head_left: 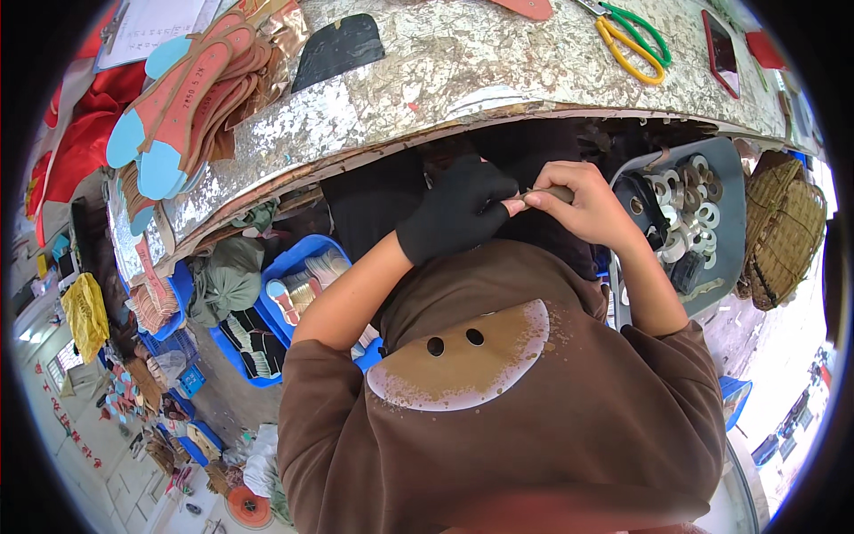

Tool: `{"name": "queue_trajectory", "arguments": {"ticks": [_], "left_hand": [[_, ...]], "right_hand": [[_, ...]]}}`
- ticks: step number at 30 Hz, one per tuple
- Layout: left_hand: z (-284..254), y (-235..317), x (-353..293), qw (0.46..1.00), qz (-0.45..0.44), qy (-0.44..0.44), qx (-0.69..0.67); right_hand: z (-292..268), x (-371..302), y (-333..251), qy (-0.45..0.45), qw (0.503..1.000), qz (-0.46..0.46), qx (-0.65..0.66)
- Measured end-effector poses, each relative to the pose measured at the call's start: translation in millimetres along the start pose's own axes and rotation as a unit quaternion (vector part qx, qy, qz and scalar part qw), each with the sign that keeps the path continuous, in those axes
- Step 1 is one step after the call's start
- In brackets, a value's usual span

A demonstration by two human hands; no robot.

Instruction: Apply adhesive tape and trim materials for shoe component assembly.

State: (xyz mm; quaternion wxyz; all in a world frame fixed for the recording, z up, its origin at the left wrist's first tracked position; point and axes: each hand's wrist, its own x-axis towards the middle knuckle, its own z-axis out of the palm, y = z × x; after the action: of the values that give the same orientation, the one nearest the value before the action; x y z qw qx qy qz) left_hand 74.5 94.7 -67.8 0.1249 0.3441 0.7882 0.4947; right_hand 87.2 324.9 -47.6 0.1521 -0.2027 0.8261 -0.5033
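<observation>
My left hand (458, 214) wears a black glove with bare fingertips, and its fingers are closed. It meets my right hand (583, 203) just under the table's front edge, above my lap. Between the bare thumb and fingers of the right hand is a small brownish-grey piece (559, 191), mostly covered, so its kind does not show. The left fingertips press together at its near end; what they grip is hidden.
On the worn table (427, 84) lie stacked insoles (191, 107), a black sheet piece (340, 52), scissors (633, 40) and a phone (721, 53). A grey bin (725, 191) with tape rolls stands at right, beside a woven basket (778, 231). Blue crates (285, 262) stand at left.
</observation>
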Motion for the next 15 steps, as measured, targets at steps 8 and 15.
{"name": "queue_trajectory", "arguments": {"ticks": [8,15], "left_hand": [[-16.8,15.9,-14.4,0.987,-0.086,-0.065,-0.120],[-37.4,8.2,-50.2,0.897,-0.320,-0.117,-0.282]], "right_hand": [[-16.1,-11.1,5.1,-0.003,0.999,0.043,0.016],[-52.6,-22.8,24.8,0.022,0.992,0.118,0.048]]}}
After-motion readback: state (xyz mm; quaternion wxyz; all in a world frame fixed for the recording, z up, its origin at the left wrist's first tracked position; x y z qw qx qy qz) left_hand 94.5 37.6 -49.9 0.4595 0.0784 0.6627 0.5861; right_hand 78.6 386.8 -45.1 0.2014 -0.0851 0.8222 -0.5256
